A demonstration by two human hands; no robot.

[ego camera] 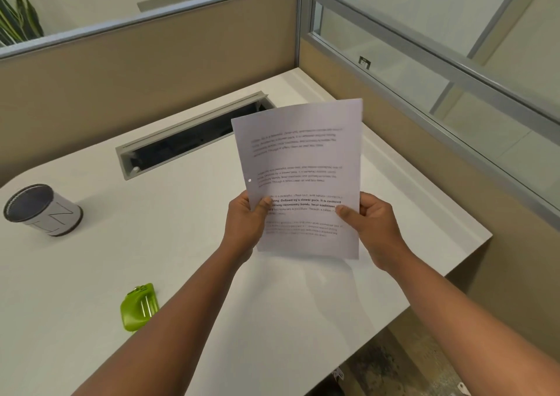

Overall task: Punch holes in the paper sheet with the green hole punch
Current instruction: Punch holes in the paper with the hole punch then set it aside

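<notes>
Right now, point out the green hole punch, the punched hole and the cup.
green hole punch (pixel 138 307), head view, on its green top face.
punched hole (pixel 249 180), head view, at the paper's left margin.
cup (pixel 59 218), head view, on its white side wall.

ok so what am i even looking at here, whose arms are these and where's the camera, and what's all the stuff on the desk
There is no machine here: the arms belong to a person, and the one picture comes from a wide-angle camera worn on their head, looking forward and down. That is why both arms reach in from the bottom edge.

The left hand and right hand hold a printed paper sheet upright above the white desk, each pinching a lower side edge. One punched hole shows near the sheet's left edge.

On the desk, untouched, lie a green hole punch near the left forearm and a tipped-over pen cup further left. The long grey slot behind is an open cable tray built into the desk.
</notes>
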